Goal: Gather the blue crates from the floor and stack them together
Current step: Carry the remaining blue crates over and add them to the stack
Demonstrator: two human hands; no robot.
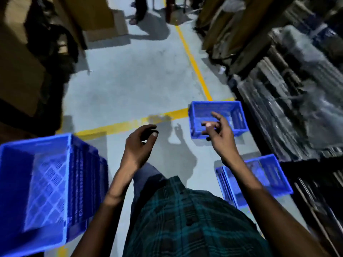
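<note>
grey floor (130, 86) holds three blue crates (217, 118) around both hands (137, 143), loosely curled, holding nothing.

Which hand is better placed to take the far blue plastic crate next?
Probably the right hand: it is empty and overlaps the far blue plastic crate in the view. The left hand, also empty, is over bare floor further left.
</note>
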